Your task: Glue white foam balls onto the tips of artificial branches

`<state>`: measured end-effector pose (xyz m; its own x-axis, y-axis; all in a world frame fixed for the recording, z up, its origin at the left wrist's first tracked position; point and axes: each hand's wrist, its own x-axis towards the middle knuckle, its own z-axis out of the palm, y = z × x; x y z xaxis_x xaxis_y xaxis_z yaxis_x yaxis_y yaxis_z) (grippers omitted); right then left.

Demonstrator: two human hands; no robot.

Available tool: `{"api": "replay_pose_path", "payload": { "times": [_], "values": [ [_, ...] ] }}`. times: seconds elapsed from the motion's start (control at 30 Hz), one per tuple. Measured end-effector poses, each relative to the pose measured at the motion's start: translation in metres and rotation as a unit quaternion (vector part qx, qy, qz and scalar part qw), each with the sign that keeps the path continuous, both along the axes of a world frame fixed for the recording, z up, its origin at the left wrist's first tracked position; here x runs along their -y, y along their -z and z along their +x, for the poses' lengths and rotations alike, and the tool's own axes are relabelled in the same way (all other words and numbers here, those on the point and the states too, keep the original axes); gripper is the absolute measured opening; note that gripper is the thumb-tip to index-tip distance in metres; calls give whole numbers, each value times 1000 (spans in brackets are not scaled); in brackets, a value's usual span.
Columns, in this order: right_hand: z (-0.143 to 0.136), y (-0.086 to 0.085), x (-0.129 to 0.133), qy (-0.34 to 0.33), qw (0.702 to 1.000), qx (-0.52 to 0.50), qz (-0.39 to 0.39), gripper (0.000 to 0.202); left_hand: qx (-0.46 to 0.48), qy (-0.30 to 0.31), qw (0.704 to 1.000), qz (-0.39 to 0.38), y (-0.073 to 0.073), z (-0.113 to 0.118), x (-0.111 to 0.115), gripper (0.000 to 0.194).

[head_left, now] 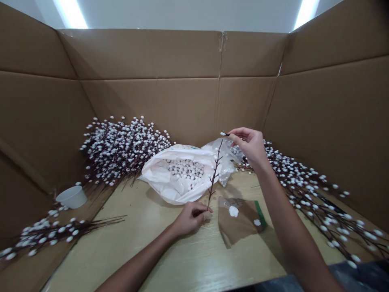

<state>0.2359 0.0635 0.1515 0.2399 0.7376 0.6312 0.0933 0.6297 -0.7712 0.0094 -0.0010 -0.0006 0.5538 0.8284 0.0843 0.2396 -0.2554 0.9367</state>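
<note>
My left hand (pixel 194 217) pinches the lower end of a bare dark twig (pixel 215 172), which stands nearly upright with short side stubs. Above its tip, my right hand (pixel 247 144) is closed on a small dark stick with a white tip (pixel 224 134). The white tip is close to the top of the twig; whether they touch I cannot tell. Behind the twig lies an open white bag (pixel 154 184) holding many white berries (pixel 185 169). To the right of my left hand, a brown sheet (pixel 240 227) with a green edge carries two white blobs (pixel 233 211).
Bunches of white-berried branches lie at the back left (pixel 121 146), front left (pixel 45 235) and along the right (pixel 306 186). A translucent cup (pixel 72 197) is at the left. Clear plastic (pixel 226 170) lies beside the bag. Cardboard walls (pixel 146 54) enclose the table (pixel 170 263).
</note>
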Motion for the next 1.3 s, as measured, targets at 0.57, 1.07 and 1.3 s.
{"api": "replay_pose_path", "payload": {
  "times": [0.57, 1.07, 1.3],
  "values": [
    [-3, -4, 4, 40, 997, 59, 13, 7, -15, 10, 1000, 13, -2, 0, 0, 31],
    [-1, -4, 5, 50, 996, 75, 7, 9, -17, 11, 1000, 10, -2, -1, 0, 33],
    [-1, -2, 5, 53, 995, 87, 6, 12, -6, 4, 1000, 17, -2, 0, 0, 35]
  ]
}}
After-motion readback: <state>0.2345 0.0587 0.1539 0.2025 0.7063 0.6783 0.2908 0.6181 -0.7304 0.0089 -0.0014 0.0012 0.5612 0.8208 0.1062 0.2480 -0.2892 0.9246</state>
